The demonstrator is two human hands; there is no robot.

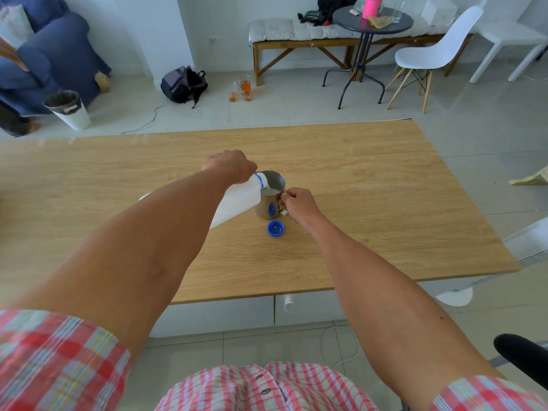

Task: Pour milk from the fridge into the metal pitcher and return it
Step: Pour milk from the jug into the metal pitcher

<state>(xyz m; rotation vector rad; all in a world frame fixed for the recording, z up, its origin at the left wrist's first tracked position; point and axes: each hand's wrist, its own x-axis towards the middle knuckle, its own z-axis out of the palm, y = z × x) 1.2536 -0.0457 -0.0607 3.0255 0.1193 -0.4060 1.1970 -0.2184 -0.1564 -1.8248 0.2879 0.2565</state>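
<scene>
You had bright, soft daylight all over. Shadows under your right hand were faint. Beyond it, the table showed pale shine. Straight lines bent near the edges, and your sleeves looked blurry.

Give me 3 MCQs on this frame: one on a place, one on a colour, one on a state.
1. Where does the bottle cap lie?
A. on the table, near side of the metal pitcher
B. on the floor
C. on the milk bottle

2. What colour is the cap?
A. red
B. blue
C. white

3. How is the milk bottle held?
A. upright
B. lying flat on the table
C. tilted, neck over the pitcher's rim

Key:
1 A, it rests on the wood just in front of the pitcher.
2 B, it is plainly blue.
3 C, the left hand tips it while the right hand holds the pitcher's handle.
</scene>
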